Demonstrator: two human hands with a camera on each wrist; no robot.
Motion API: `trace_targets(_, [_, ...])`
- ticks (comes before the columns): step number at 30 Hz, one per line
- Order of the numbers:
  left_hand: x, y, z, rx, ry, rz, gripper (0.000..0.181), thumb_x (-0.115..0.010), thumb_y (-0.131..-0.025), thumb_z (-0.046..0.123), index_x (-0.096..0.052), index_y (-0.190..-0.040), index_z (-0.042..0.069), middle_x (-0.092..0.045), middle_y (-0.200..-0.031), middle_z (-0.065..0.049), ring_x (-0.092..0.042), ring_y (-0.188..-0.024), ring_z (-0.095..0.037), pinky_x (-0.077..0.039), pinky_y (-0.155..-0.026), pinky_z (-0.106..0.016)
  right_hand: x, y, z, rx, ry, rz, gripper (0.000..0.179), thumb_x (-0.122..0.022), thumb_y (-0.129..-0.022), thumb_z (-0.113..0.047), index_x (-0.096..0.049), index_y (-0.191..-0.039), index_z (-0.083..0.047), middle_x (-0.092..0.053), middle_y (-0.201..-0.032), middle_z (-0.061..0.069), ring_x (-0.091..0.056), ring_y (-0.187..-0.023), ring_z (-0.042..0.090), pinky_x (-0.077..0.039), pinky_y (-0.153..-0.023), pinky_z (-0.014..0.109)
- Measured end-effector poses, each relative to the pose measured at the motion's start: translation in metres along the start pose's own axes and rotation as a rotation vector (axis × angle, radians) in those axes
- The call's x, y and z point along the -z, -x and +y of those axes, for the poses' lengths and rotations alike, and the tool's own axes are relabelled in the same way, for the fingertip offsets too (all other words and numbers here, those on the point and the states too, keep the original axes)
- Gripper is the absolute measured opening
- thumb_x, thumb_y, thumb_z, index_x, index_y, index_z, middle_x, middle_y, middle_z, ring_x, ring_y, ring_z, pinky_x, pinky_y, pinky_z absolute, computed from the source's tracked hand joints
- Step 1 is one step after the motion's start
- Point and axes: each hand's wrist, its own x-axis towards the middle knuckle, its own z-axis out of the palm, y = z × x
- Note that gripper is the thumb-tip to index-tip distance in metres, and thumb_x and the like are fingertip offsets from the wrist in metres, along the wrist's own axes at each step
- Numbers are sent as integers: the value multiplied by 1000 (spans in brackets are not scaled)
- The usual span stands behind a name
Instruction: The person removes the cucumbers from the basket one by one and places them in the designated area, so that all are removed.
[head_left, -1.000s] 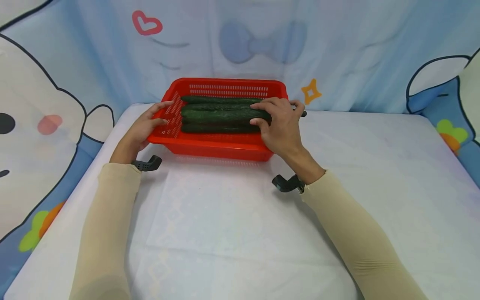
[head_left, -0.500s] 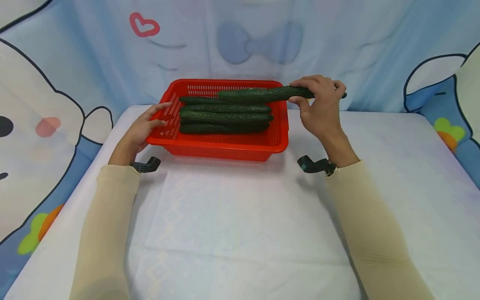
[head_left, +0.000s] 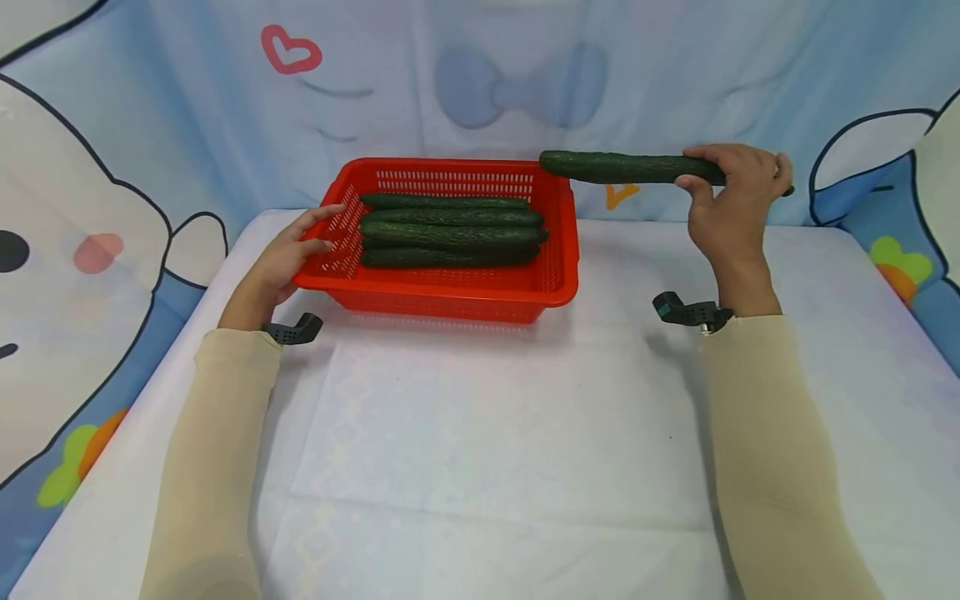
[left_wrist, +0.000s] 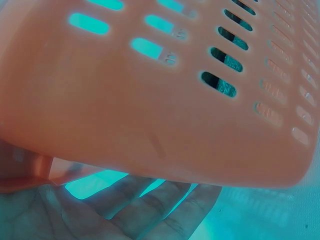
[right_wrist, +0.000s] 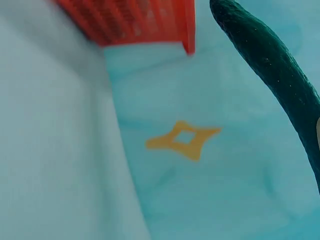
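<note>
"Where is the held cucumber?"

"With the red basket as the dial's centre in the head view, it's in the air at two o'clock, nearly level, its free end pointing to nine. The right wrist view shows it apart from the basket."

"Who has it?"

"The right hand, near three o'clock, grips it close to the stalk end: thumb on the six o'clock side, fingers bent over the twelve. Gripped so far along, it probably needs a firm pinch to stay level."

"And the left hand?"

"At nine o'clock, loosely gripping the basket's rim, presumably to steady it on the white cloth. Some fingers are hidden from above."

"The four cucumbers inside?"

"Side by side, running nine to three, likely because that's the basket's long way."
</note>
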Motion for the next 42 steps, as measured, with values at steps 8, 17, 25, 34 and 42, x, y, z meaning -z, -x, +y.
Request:
trace_targets(8, [1,1,-1,0,1,6,55,-43,-102,10,-38,-149,37,-25,-157,-8,-38,-132,-28,-59,-84,-27,-2,7,26,-231,100,-27,44,-60,-92,-36,-65,-128,-11,-62,-131,15,-43,-124,37,-5,-115,46])
trace_targets(17, [3,4,0,-10,4,-5,54,-43,-102,10,-37,-150,35,-24,-157,-9,-39,-132,-29,-59,-84,-26,-21,15,40,-268,157,-304,36,-59,-98,-22,-63,-131,-8,-58,-133,24,-39,-131,44,8,-119,54])
trace_targets(25, [0,3,-1,-14,3,-7,55,-43,-102,10,-37,-150,35,-25,-157,-8,-40,-130,-27,-59,-84,-25,-31,22,42,-157,116,-429,33,-62,-96,-16,-65,-127,-6,-57,-131,26,-37,-130,49,17,-120,55])
trace_targets(34, [0,0,-2,-6,-4,1,55,-43,-102,11,-37,-150,37,-26,-157,-8,-40,-131,-28,-59,-85,-28,-37,28,57,-259,94,-501,35,-60,-98,-23,-63,-129,-5,-52,-141,26,-33,-139,49,17,-119,60])
trace_targets(42, [0,-1,0,-8,-6,-1,55,-44,-102,10,-37,-150,36,-26,-157,-8,-40,-132,-28,-59,-84,-27,-41,29,64,-277,115,-549,36,-59,-98,-24,-62,-130,-7,-49,-145,25,-33,-141,48,11,-119,64])
